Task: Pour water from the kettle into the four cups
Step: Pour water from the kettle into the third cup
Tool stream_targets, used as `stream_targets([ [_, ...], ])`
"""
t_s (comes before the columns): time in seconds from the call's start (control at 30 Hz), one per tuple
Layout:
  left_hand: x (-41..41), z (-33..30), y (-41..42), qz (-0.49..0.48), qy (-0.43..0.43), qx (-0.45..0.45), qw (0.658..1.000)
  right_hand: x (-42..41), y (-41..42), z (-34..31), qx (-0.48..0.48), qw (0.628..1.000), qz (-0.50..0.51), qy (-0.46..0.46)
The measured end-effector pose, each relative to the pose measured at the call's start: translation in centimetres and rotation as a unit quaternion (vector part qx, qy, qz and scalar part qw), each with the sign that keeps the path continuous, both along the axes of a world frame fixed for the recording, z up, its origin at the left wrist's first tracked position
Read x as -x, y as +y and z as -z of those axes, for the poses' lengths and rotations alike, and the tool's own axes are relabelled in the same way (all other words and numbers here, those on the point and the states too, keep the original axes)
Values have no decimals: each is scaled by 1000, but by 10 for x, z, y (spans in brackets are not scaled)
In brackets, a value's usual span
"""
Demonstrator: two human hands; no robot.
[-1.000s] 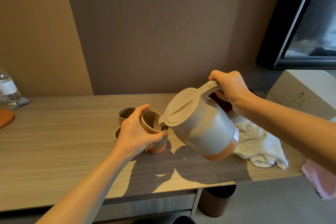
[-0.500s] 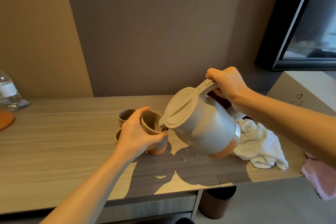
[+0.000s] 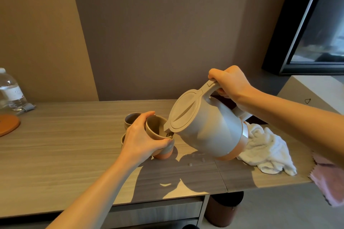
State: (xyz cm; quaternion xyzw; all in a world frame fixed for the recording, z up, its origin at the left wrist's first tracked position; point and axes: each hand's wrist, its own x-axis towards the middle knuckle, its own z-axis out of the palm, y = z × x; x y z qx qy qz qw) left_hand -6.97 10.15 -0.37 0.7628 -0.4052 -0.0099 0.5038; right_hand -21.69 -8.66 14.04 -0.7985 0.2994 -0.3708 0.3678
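Observation:
A beige kettle (image 3: 208, 128) with an orange base band hangs tilted to the left above the wooden desk (image 3: 55, 150). My right hand (image 3: 230, 82) grips its handle. Its spout rests over the rim of a tan cup (image 3: 156, 128), which my left hand (image 3: 141, 139) holds tilted toward the kettle, its orange bottom near the desk. Behind my left hand stands a second cup (image 3: 131, 118). A third cup (image 3: 123, 137) peeks out at my wrist, mostly hidden. No fourth cup shows.
A crumpled white towel (image 3: 266, 152) lies right of the kettle, with a pink cloth (image 3: 329, 180) at the desk's right edge. Small water drops (image 3: 195, 160) dot the desk under the kettle. A water bottle (image 3: 11, 91) and an orange coaster (image 3: 7, 124) sit far left. A dark bin (image 3: 223, 208) stands below.
The kettle has risen a little and tipped further toward the cup, with my right hand lifting the handle. My left hand keeps the cup in the same place.

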Motion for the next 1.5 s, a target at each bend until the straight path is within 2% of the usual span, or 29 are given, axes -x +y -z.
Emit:
stream_targets([
  [0.3,5,4,7,-6,4,11,1000,1,7,-6,22,999,-15,21],
  [0.73,18,10,17,9,54,44,998,0,14,-8,51,997,-31,45],
  [1.5,24,29,21,-7,74,63,995,-5,17,1,78,993,-46,74],
])
